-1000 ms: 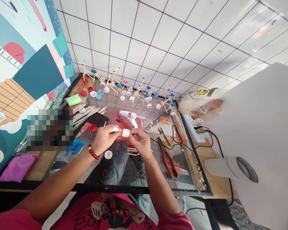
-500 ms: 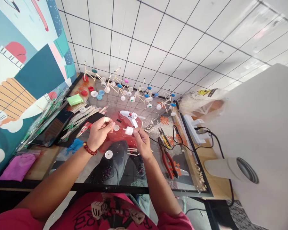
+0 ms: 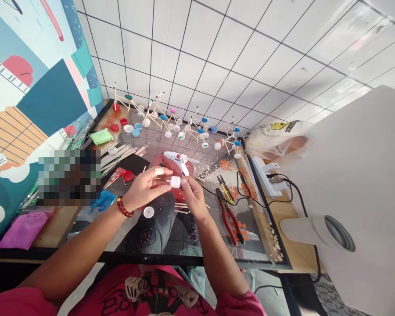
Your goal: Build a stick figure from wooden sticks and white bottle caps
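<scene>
Between my two hands is a white bottle cap piece (image 3: 175,182), with a short pale stub on its left side. My right hand (image 3: 194,195) pinches its right edge between thumb and fingers. From the left, the thumb and fingertips of my left hand (image 3: 148,186) meet the piece around the stub; their exact contact is hard to make out. Below on the glass lies a white disc (image 3: 149,212) with a small central hole. Just beyond the hands rests a white glue gun (image 3: 177,160). Short wooden sticks (image 3: 181,208) lie beside my right wrist.
Several stick-and-cap figures (image 3: 184,131) line the back. Red-handled pliers (image 3: 230,219) and small yellow-handled cutters (image 3: 227,191) lie right, near a black cable (image 3: 242,186). A red cap (image 3: 127,175), wooden sticks (image 3: 121,156) and blue clay (image 3: 103,200) are at left.
My left hand has opened from its pinch and moved right to the white cap piece, covering the disc seen there before. The red cap has come into view. My right hand has shifted slightly.
</scene>
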{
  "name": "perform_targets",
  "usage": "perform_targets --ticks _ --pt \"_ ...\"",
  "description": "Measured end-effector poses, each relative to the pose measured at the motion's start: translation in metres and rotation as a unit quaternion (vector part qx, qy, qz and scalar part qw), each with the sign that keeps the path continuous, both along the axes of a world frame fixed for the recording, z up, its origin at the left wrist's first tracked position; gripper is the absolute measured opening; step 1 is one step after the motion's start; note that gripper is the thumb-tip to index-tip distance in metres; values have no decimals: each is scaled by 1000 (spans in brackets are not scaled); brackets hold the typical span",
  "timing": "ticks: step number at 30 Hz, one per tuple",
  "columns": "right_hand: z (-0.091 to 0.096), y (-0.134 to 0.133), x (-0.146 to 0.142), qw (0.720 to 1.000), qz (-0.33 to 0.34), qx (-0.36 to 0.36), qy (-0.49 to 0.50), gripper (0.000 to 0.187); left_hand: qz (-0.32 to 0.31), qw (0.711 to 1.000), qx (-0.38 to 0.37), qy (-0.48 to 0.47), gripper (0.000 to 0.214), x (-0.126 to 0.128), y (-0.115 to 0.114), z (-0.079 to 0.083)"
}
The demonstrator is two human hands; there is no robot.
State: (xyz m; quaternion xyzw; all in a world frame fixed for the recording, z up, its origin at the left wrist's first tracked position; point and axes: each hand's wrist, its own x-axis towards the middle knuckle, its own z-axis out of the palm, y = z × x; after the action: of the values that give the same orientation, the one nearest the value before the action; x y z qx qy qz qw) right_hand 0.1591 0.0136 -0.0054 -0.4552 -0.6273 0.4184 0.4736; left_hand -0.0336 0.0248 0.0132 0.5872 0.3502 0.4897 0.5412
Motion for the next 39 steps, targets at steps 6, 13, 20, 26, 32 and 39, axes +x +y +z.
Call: perform_targets --ticks 6,13,20,26,32,39 --pt "-1 -1 0 999 15 -17 22 32 0 988 -144 -55 38 0 2 1" --pt "-5 0 2 995 62 50 60 40 11 978 -188 -91 37 1 1 4" --pt "-3 2 3 993 44 104 -14 34 14 987 -152 -40 36 -1 1 5" --pt "2 2 2 994 37 97 -27 34 51 990 -134 3 36 0 1 2" --pt "-2 2 2 997 38 66 -8 41 41 990 -136 -17 40 1 1 2" --pt "-5 0 4 999 5 42 8 21 67 976 -189 -85 41 3 3 6"
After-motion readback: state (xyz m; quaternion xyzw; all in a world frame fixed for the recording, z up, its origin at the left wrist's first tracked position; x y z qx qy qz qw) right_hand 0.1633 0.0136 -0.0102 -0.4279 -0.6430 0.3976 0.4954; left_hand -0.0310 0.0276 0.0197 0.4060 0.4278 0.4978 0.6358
